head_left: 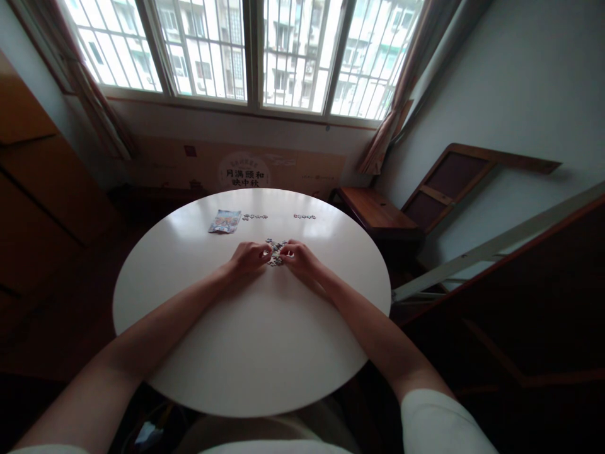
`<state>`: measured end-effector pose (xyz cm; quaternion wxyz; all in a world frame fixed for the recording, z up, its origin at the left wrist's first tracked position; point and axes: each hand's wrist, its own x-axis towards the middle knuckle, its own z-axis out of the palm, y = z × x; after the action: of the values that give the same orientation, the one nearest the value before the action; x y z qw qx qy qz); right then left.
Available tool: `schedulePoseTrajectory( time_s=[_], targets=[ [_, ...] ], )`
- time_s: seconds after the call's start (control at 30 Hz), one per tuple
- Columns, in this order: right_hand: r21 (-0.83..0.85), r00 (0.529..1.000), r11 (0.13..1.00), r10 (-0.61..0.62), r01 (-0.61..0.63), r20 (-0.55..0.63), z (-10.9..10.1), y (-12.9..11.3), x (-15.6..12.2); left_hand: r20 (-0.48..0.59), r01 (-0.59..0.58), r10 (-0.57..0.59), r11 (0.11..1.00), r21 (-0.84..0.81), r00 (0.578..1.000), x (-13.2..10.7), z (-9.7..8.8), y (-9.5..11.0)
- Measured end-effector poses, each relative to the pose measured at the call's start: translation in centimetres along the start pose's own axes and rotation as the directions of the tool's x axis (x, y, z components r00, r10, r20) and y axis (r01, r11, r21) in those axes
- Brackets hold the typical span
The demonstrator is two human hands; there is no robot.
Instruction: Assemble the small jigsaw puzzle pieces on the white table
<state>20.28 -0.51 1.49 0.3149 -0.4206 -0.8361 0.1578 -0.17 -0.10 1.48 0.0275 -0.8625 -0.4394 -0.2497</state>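
A small cluster of jigsaw puzzle pieces (275,259) lies on the white round table (255,353), between my two hands. From its left side my left hand (249,255) reaches in, thumb and fingertips pinched at a piece on the cluster's edge. Opposite it, my right hand (300,256) is curled, with its fingertips closed on a piece at the right edge. Individual pieces under the fingertips are too small to make out clearly. Beyond the left hand lies a colourful printed picture sheet (225,221).
Loose puzzle pieces (256,217) sit in a row beside the sheet, and another row of pieces (305,217) lies farther right. A wooden chair (378,209) stands past the table's right edge. Barred windows (293,57) are behind.
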Motion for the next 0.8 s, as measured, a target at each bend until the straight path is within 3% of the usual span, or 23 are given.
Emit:
schedulePoseTrajectory(
  time_s=[0.13,0.8],
  targets=[
    [-0.004,1.000,1.000,-0.010,0.010,0.001,0.01,-0.06,-0.03,0.045,-0.056,0.056,0.998,0.008,0.997,-0.13,0.00,0.01],
    [-0.077,0.998,0.996,-0.056,0.053,-0.027,-0.01,-0.11,-0.11,0.051,-0.088,0.092,0.994,-0.063,0.994,-0.14,-0.06,0.02]
  ],
)
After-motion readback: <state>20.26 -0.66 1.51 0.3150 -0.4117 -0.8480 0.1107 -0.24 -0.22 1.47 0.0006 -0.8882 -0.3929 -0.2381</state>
